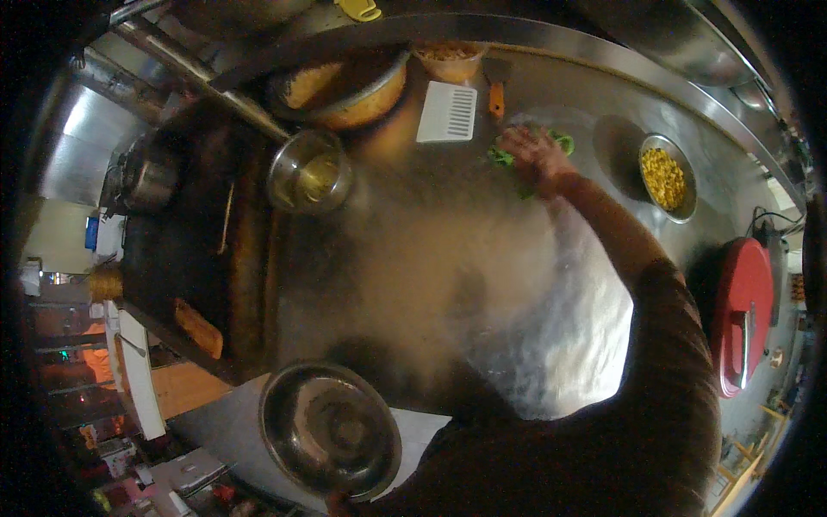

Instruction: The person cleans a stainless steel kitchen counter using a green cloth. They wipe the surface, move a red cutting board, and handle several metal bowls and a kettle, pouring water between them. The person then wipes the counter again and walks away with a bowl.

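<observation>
At the far side of the steel counter (413, 187), my right hand (536, 155) is closed over a soft green thing (561, 142), its edges showing on both sides. Whether it is cloth or leaves I cannot tell. The metal around it looks wet. Only a small part of my left hand (337, 505) shows at the bottom, on the near rim of a wide stainless steel bowl (329, 430). That bowl is tilted with its shiny inside facing me. Left of my right hand lie an orange-handled tool (496, 100) and a white slotted plastic board (447, 113).
A large browned pan (362, 103), a bowl of shredded food (449, 61) and a see-through bowl (310, 171) stand at the back left. Yellow food fills a metal bowl (664, 178) at right, near a red lid (743, 316). A dark cooking surface (194, 258) lies left. Haze blurs the middle.
</observation>
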